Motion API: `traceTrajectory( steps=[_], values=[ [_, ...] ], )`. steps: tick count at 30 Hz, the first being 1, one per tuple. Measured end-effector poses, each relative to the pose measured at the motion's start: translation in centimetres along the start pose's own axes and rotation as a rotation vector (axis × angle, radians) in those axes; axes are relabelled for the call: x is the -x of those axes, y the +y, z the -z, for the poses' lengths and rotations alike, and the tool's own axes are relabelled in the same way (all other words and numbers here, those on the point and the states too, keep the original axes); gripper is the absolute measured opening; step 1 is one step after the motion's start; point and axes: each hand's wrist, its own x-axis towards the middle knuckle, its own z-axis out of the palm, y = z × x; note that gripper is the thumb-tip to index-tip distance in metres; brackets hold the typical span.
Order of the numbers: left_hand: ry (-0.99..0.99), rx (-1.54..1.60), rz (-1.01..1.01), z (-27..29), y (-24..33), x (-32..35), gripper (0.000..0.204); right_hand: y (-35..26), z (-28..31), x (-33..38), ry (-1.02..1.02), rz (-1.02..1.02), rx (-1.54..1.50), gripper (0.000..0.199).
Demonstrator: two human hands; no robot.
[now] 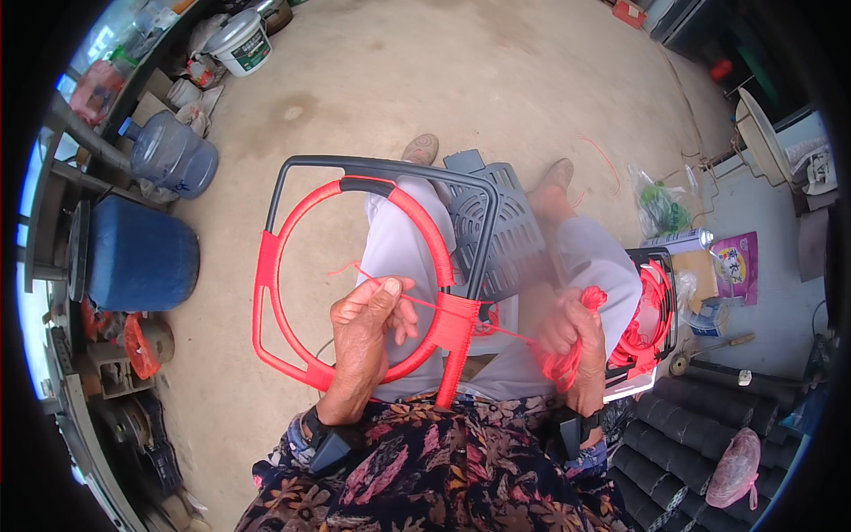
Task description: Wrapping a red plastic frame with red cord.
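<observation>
A black metal frame (399,163) with a round ring (282,266) inside rests across my lap. Red cord is wound tightly round most of the ring and over the joint (455,321) at its right; a stretch of black shows bare at the top. My left hand (370,324) is closed, thumb and forefinger pinching a thin red cord (420,302) over the ring's lower half. That cord runs across the wound joint to my right hand (567,335), which is blurred and closed round a bundle of red cord (560,368).
A grey slotted plastic panel (498,226) stands between my legs. On the right lie more red cord (651,306) in a black frame, a spray can (678,240) and stacked black rolls (683,443). At left stand a blue drum (146,253), a water jug (173,155) and a white bucket (239,43).
</observation>
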Motion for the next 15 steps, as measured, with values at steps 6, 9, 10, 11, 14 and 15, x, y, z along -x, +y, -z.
traceTrajectory(
  steps=[6,9,10,11,14,15],
  values=[
    [0.015,-0.121,-0.038,0.4,-0.4,-0.2,0.027,-0.5,0.1,-0.1,0.024,0.086,0.052,0.011],
    [0.017,-0.125,-0.043,0.3,-0.7,-0.3,0.026,-1.0,-0.1,-0.2,0.016,0.103,0.073,0.011],
    [0.018,-0.138,-0.049,0.2,-0.8,-0.4,0.026,-1.2,-0.1,-0.2,0.021,0.107,0.076,0.011],
    [0.016,-0.151,-0.054,0.1,-0.9,-0.4,0.025,-1.3,-0.2,-0.2,0.027,0.124,0.089,0.011],
    [-0.005,-0.162,-0.053,-0.1,-1.2,-0.5,0.025,-2.2,0.1,-0.2,0.07,0.183,0.083,0.012],
    [-0.011,-0.186,-0.055,-0.1,-0.9,-0.4,0.026,-2.6,0.1,-0.2,0.073,0.203,0.054,0.012]
  ],
)
